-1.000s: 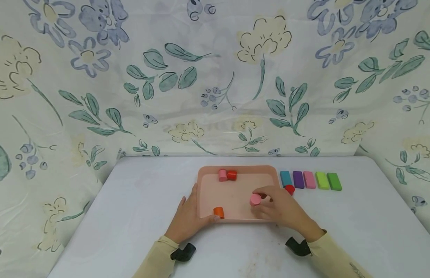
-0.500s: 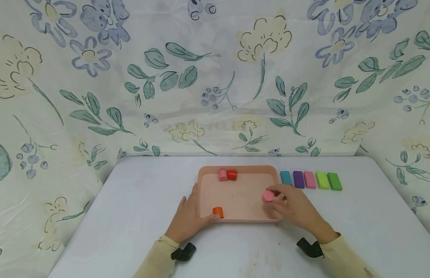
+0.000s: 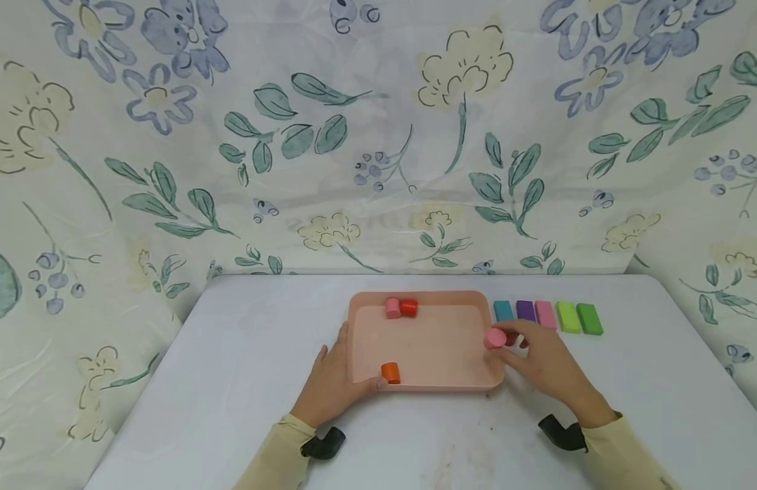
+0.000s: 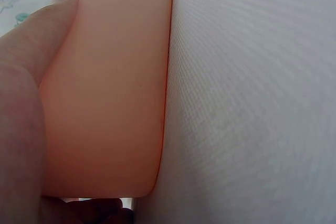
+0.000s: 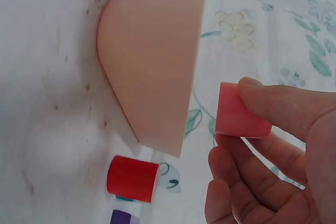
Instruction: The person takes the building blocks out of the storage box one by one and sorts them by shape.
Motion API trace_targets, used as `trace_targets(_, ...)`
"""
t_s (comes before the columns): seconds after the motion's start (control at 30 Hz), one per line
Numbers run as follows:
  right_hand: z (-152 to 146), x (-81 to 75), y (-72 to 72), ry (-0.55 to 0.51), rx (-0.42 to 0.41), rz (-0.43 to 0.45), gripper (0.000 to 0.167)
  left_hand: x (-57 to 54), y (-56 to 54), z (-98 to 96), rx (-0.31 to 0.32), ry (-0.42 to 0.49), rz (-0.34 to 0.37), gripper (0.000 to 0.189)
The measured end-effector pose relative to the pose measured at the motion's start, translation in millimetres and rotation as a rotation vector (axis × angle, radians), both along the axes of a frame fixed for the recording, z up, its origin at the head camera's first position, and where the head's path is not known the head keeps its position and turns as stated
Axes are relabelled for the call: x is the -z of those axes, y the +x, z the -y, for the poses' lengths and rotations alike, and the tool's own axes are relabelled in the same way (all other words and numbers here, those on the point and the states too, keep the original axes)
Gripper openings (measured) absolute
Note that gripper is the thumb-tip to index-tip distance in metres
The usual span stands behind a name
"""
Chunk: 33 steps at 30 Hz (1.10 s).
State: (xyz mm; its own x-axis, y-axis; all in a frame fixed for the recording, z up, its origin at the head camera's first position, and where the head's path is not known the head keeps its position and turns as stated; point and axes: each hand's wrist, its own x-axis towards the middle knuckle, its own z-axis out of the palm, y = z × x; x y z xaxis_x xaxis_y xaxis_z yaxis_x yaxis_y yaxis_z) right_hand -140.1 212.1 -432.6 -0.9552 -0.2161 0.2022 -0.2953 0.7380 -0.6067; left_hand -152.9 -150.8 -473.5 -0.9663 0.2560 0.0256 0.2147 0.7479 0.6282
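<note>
My right hand (image 3: 546,364) pinches a pink cylinder block (image 3: 494,338) between thumb and fingers, over the right rim of a shallow peach tray (image 3: 427,354). In the right wrist view the pink block is held above the table, beside the tray's wall. My left hand (image 3: 337,380) holds the tray's near left corner, thumb on the front rim and fingers along the left side. Close to that thumb lies an orange cylinder block (image 3: 390,372) inside the tray. Another pink cylinder (image 3: 393,308) and a red cylinder (image 3: 409,307) sit side by side at the tray's back wall.
Right of the tray stands a row of rectangular blocks: blue (image 3: 503,310), purple (image 3: 526,310), pink (image 3: 545,315), lime (image 3: 568,317) and green (image 3: 590,319). Another red cylinder (image 5: 133,179) lies on the table near the row, hidden behind my right hand in the head view.
My right hand has carried the pink cylinder rightward from over the tray's inside to its right rim. The orange cylinder has shifted slightly right. My left hand has stayed in place.
</note>
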Motion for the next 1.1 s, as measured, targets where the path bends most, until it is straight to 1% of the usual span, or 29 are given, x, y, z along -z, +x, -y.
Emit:
trace_targets(0.13,-7,-2.6,-1.1,0.006,0.025,-0.006,0.035,0.3,0.0,-0.6,-0.004,-0.005,0.000,0.125)
trace_targets(0.4,-14,-5.1,-2.0,0.040,0.074,0.005,0.040,1.6,-0.3,0.2,-0.015,-0.010,0.003,0.126)
trace_targets(0.63,-19,-5.5,-2.6,0.051,0.123,0.032,0.042,1.8,-1.1,0.4,-0.001,-0.020,-0.015,0.126)
trace_targets(0.7,-20,-4.9,-2.9,0.048,0.133,0.029,0.044,1.8,-1.3,0.5,0.003,-0.023,-0.018,0.126)
trace_targets(0.93,-27,-2.5,-3.0,0.051,0.166,-0.021,0.043,2.2,-2.6,0.4,0.008,-0.010,-0.004,0.124)
trace_targets(1.1,-28,-2.1,-2.9,0.051,0.197,-0.016,0.043,2.2,-1.5,0.9,-0.002,-0.004,0.008,0.127)
